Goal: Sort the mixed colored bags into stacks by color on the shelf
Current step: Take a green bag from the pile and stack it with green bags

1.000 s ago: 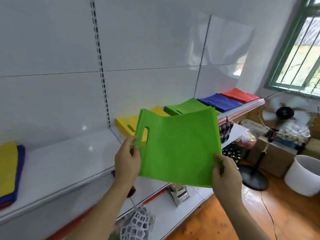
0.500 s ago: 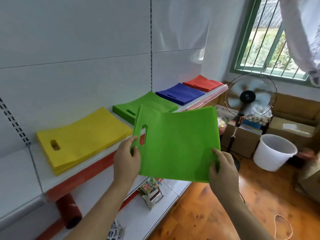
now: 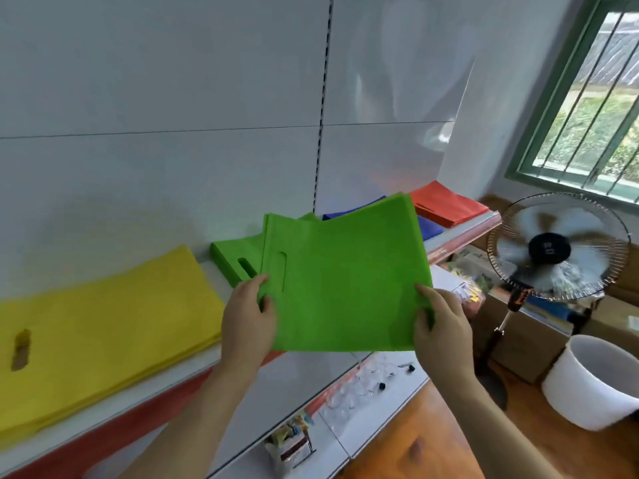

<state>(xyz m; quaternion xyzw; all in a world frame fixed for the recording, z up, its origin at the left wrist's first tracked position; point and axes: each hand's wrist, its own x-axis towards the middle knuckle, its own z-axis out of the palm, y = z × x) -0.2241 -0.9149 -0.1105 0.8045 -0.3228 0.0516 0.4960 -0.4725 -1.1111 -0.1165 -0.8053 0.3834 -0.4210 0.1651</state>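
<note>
Both hands grip one green bag [image 3: 345,278], held flat and spread, hovering just over and in front of the green stack [image 3: 235,255] on the shelf [image 3: 214,357]. Left hand [image 3: 247,323] pinches the handle-side edge, thumb on top near the cut-out slot; right hand [image 3: 441,331] pinches the opp. lower corner, fingers curled under. Two-point hold prob. keeps the limp fabric taut so it lands flat w/o folding. Bag's slot sits on the same side as the green stack's slot, so orientation looks matched for a neat pile. Rel. to the green stack: yellow stack [image 3: 103,326] to its left, blue stack [image 3: 428,228] just right & mostly hidden behind the bag, red stack [image 3: 446,205] beyond that at the shelf end. Colour matches, so next is likely lowering it squarely onto the green stack; risk is edges skewing.
</note>
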